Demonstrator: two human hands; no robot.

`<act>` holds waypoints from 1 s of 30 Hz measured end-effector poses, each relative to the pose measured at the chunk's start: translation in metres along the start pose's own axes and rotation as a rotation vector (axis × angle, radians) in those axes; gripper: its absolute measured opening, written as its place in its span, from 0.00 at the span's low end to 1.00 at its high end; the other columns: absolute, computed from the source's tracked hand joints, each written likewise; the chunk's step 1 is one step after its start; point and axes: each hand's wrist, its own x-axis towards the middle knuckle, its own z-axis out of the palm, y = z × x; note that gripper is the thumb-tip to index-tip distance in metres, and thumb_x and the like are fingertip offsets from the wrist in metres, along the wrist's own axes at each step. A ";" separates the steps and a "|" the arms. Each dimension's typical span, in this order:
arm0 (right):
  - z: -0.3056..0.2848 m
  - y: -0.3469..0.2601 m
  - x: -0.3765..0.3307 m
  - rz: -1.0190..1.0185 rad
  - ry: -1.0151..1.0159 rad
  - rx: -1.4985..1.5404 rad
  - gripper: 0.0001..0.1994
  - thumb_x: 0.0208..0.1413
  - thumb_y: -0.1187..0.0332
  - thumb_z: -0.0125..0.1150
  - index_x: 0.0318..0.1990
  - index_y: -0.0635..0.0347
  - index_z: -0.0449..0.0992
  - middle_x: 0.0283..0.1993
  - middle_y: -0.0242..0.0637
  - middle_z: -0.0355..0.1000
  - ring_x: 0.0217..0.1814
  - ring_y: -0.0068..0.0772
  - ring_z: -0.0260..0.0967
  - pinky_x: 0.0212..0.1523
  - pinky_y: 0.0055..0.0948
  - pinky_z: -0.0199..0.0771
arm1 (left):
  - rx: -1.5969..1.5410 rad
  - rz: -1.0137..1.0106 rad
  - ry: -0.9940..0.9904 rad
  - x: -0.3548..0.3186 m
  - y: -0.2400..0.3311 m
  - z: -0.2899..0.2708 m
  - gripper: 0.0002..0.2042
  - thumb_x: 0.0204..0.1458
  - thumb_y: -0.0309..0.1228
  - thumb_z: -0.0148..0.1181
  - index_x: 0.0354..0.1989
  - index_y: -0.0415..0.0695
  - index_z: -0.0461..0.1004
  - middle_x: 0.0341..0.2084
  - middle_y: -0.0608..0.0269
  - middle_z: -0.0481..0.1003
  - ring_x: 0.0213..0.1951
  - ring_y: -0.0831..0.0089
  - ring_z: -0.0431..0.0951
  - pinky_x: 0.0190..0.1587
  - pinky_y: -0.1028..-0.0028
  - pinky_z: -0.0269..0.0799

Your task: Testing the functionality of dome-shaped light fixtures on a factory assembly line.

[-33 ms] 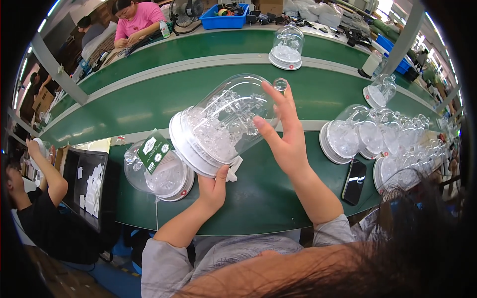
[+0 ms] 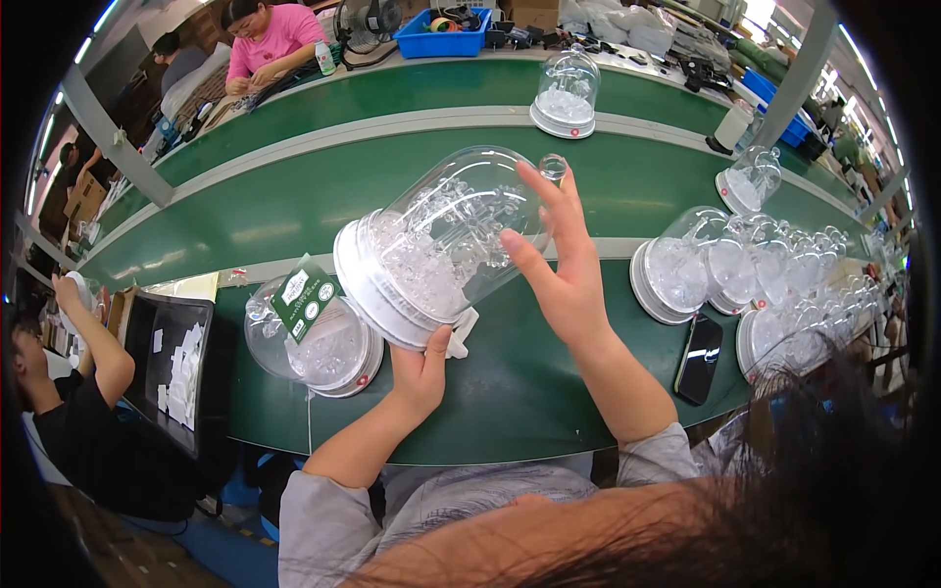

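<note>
left hand (image 2: 423, 370): under the white base of the clear dome jar (image 2: 436, 245), fingers curled up around the base rim, so clamped on it from below.
right hand (image 2: 559, 269): flat against the dome's upper end near the little knob, fingers spread and pressing on the plastic, thumb laid across the side. Holding it, not pinching.
where the jar is: up off the green worktop (image 2: 510, 382), tipped on its side with the base toward me and to the left, the knob end pointing away to the right. Clear bits inside, can't make out what exactly.
step, my read: looks like an inspection or seating check, turning the dome on its base with both hands.
next move, my guess: keep the left hand steady on the base while the right rotates or presses the dome; slick plastic, so the grip needs to stay firm.
nearby: another dome with a green tag (image 2: 312, 333) lying just beside the left hand, a row of finished domes (image 2: 745, 269) off to the right, a black phone (image 2: 698, 358) on the worktop.
</note>
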 end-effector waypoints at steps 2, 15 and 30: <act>0.000 0.001 0.000 0.004 0.002 0.036 0.27 0.54 0.67 0.61 0.62 0.56 0.64 0.71 0.58 0.42 0.75 0.48 0.37 0.68 0.41 0.44 | 0.012 -0.015 -0.037 0.000 -0.002 -0.001 0.15 0.61 0.29 0.49 0.50 0.31 0.69 0.47 0.52 0.73 0.49 0.64 0.72 0.54 0.69 0.63; 0.003 0.011 0.003 0.052 0.033 0.549 0.22 0.55 0.74 0.55 0.58 0.59 0.65 0.73 0.51 0.34 0.76 0.40 0.28 0.71 0.45 0.27 | -0.134 0.034 0.174 -0.007 -0.029 0.001 0.42 0.51 0.22 0.61 0.65 0.38 0.34 0.62 0.49 0.50 0.63 0.62 0.56 0.64 0.65 0.49; 0.002 0.010 0.004 0.058 0.068 0.619 0.18 0.54 0.76 0.54 0.54 0.59 0.67 0.73 0.48 0.37 0.76 0.39 0.30 0.71 0.41 0.28 | -0.105 0.070 0.204 -0.007 -0.030 0.002 0.47 0.47 0.22 0.65 0.66 0.40 0.30 0.63 0.49 0.47 0.64 0.60 0.53 0.65 0.63 0.49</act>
